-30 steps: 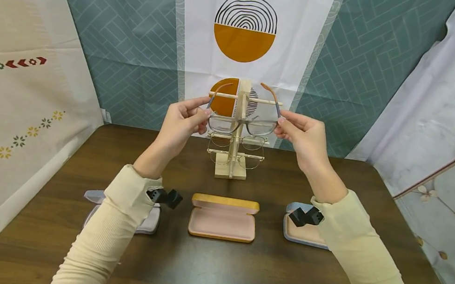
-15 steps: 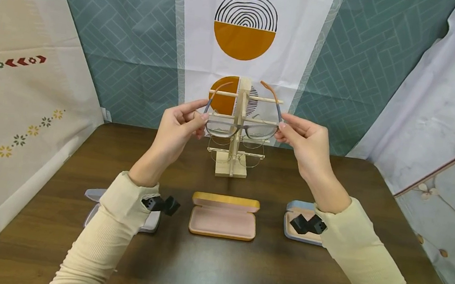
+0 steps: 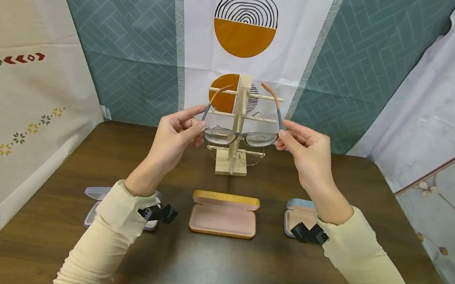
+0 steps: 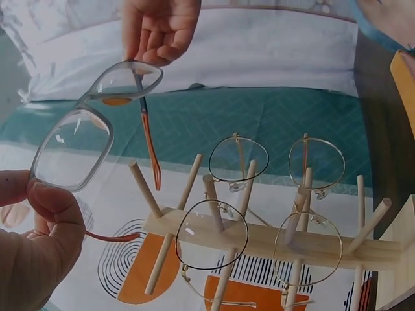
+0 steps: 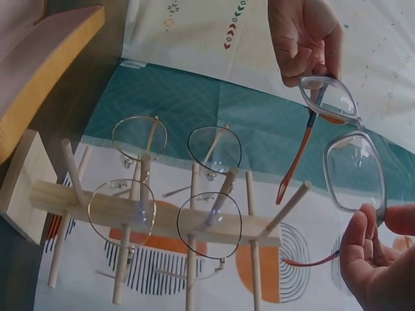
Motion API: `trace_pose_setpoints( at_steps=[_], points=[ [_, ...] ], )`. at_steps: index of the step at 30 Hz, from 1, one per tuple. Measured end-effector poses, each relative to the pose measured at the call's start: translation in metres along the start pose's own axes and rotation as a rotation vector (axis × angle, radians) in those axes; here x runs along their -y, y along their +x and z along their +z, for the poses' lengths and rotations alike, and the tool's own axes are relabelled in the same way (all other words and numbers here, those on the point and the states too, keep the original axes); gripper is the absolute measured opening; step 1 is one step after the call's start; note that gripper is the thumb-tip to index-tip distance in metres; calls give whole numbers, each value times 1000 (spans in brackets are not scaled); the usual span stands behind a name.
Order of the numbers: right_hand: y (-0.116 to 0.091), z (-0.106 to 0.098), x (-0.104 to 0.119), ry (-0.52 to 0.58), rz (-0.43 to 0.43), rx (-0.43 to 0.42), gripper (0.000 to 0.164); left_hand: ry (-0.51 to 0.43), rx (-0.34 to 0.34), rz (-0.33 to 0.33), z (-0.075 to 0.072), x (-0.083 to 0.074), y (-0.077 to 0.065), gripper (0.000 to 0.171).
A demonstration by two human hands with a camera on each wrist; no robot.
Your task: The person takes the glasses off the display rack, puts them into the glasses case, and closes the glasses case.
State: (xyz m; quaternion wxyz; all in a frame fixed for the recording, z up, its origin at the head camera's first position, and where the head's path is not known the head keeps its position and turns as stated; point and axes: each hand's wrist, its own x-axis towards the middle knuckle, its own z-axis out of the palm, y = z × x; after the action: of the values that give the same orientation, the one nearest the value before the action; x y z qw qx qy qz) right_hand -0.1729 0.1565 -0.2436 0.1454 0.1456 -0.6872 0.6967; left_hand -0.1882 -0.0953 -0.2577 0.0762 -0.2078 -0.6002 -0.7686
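Note:
My left hand [image 3: 175, 133] and right hand [image 3: 308, 156] hold a pair of grey-framed eyeglasses [image 3: 240, 136] between them. Each thumb and forefinger pinches one end of the front, near the hinge. The temples are unfolded, with orange tips pointing up and away from me. Behind the glasses rises a wooden display stand [image 3: 230, 169] with pegs; the wrist views show the glasses apart from it. Two wire-rimmed pairs hang on its pegs: dark-rimmed eyeglasses [image 4: 194, 228] and gold-rimmed eyeglasses [image 4: 321, 256].
Three open glasses cases lie on the brown table [image 3: 212, 271]: a yellow case [image 3: 226, 200] in the middle, a blue case [image 3: 299, 203] partly behind my right wrist, and a greyish-lilac case [image 3: 97, 192] partly under my left forearm. Patterned cloths [image 3: 134, 33] hang around the table.
Both hands have come down and slightly apart with the grey eyeglasses, lowering them in front of the stand. The stand's upper pegs now show above the lenses.

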Motion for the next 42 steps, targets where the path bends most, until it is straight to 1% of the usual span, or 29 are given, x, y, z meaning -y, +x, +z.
trace_pose_setpoints(
  at_steps=[6, 12, 18, 27, 42],
  points=[
    [-7, 0, -2, -4, -6, -3, 31, 15, -1, 19, 1, 2, -6, 41],
    [-15, -1, -2, -10, 1, 3, 32, -12, 7, 21, 0, 4, -13, 42],
    [-22, -1, -3, -5, 11, 4, 33, -17, 23, 19, -2, 5, -20, 43],
    [-33, 0, -3, 5, 11, -3, 33, -42, 30, 17, 0, 6, -32, 44],
    [-46, -2, -12, -16, -5, -12, 32, -15, 29, 23, -1, 13, -44, 45]
  ],
)
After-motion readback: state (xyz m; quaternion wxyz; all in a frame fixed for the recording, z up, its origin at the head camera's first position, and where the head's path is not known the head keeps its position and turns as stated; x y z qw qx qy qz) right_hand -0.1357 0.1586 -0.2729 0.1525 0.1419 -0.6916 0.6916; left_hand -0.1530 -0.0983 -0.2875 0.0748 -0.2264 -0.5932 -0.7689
